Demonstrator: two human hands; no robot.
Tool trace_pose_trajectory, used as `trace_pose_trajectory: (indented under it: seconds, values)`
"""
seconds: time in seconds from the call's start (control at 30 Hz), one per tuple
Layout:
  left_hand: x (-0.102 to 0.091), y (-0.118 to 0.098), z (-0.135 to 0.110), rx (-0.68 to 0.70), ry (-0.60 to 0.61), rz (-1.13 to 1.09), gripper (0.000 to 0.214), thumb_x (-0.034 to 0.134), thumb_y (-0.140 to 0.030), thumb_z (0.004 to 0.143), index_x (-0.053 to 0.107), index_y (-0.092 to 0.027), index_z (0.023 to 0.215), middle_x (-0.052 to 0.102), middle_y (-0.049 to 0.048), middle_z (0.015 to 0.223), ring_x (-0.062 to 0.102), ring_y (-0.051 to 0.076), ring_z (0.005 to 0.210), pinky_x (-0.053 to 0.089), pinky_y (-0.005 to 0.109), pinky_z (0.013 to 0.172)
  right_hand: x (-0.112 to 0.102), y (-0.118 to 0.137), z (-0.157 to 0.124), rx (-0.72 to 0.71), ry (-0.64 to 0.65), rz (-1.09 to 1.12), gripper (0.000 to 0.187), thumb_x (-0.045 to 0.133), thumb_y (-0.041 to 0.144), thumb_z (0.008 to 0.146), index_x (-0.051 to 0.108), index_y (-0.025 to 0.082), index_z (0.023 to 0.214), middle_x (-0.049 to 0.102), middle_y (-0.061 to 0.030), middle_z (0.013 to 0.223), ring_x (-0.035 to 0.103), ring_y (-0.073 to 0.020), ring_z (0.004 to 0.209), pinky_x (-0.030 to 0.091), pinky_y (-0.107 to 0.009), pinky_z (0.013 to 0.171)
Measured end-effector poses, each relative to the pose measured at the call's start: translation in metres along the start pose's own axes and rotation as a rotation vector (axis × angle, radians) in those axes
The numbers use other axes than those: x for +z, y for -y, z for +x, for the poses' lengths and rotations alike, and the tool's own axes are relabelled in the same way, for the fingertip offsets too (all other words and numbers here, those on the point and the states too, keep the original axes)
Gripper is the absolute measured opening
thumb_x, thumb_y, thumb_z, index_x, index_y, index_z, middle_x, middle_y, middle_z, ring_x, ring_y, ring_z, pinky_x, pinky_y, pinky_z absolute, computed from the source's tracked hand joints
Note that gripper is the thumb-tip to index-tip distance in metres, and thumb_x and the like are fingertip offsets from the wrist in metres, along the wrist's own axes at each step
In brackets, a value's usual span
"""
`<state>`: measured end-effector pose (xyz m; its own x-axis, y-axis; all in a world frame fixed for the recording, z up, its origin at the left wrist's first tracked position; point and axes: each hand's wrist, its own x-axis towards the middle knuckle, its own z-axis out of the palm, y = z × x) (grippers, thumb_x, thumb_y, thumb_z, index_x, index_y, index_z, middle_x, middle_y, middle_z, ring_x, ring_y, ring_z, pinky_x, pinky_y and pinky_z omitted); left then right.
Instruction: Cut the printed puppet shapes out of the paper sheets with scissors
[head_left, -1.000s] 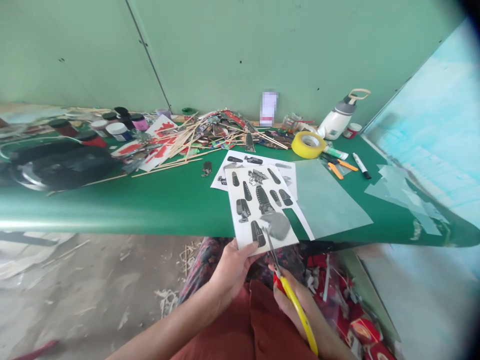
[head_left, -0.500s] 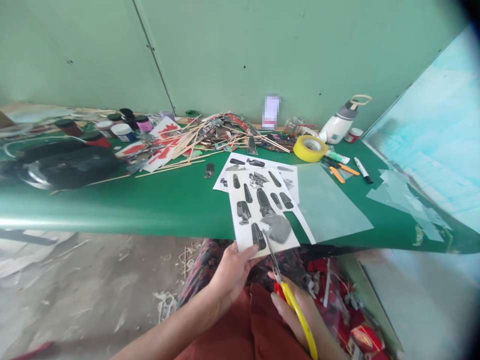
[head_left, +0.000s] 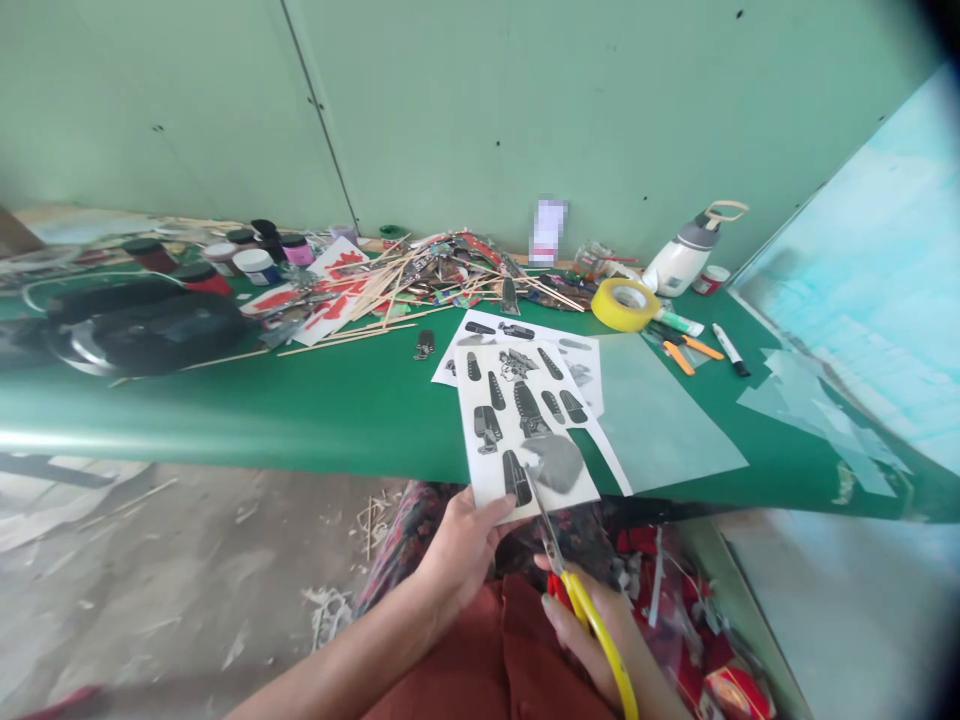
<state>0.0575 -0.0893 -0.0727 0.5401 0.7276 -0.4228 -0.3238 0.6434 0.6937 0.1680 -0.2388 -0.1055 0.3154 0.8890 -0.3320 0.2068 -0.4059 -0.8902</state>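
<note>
My left hand (head_left: 466, 540) pinches the lower left edge of a white printed sheet (head_left: 491, 480) held over the table's front edge. Dark grey shapes and a figure's head are printed on it, and a strip at its right side is partly cut free. My right hand (head_left: 585, 620) is closed round the yellow and red handles of a pair of scissors (head_left: 553, 550). Their blades lie against the sheet's lower part, beside a dark printed piece; how far apart they stand is unclear. Another printed sheet (head_left: 450, 355) lies behind. A small cut-out piece (head_left: 424, 345) rests to its left.
On the green table (head_left: 360, 410) lie a heap of thin sticks (head_left: 390, 280), a yellow tape roll (head_left: 624, 304), an orange-handled tool (head_left: 679, 357), a marker (head_left: 730, 350) and translucent sheets (head_left: 667, 420). Paint jars (head_left: 256, 266) and a black bag-like object (head_left: 142, 325) stand left, a white bottle (head_left: 682, 258) right.
The camera view has shifted slightly, so the table things appear a little further right and lower. Both hands, the sheet and the scissors keep nearly the same pose.
</note>
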Motion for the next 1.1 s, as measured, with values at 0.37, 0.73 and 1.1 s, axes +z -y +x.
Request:
trace_pose_trajectory:
  seconds: [0.37, 0.73, 1.1]
  values:
    - [-0.005, -0.005, -0.002, 0.003, 0.038, 0.014, 0.018, 0.069, -0.014, 0.077, 0.078, -0.016, 0.092, 0.078, 0.0072, 0.104, 0.070, 0.026, 0.100, 0.051, 0.041, 0.098, -0.007, 0.006, 0.006, -0.193, 0.002, -0.174, 0.037, 0.048, 0.042, 0.096, 0.067, 0.015, 0.112, 0.073, -0.0079, 0.083, 0.067, -0.0203, 0.069, 0.053, -0.028, 0.070]
    - [-0.004, -0.003, -0.002, 0.010, 0.030, -0.004, 0.020, 0.072, -0.014, 0.074, 0.079, -0.017, 0.092, 0.078, 0.0078, 0.104, 0.070, 0.026, 0.097, 0.053, 0.040, 0.094, -0.001, -0.003, 0.006, -0.255, -0.026, -0.201, 0.030, 0.049, 0.036, 0.097, 0.068, 0.016, 0.109, 0.075, -0.0116, 0.095, 0.072, -0.0236, 0.087, 0.054, -0.029, 0.083]
    - [-0.005, -0.004, -0.002, 0.007, 0.037, 0.009, 0.020, 0.071, -0.015, 0.075, 0.078, -0.016, 0.094, 0.078, 0.0088, 0.103, 0.072, 0.028, 0.095, 0.053, 0.039, 0.091, 0.001, -0.004, 0.005, -0.120, 0.036, -0.080, 0.042, 0.048, 0.046, 0.096, 0.064, 0.013, 0.117, 0.059, 0.0001, 0.060, 0.056, -0.0167, 0.051, 0.048, -0.025, 0.052]
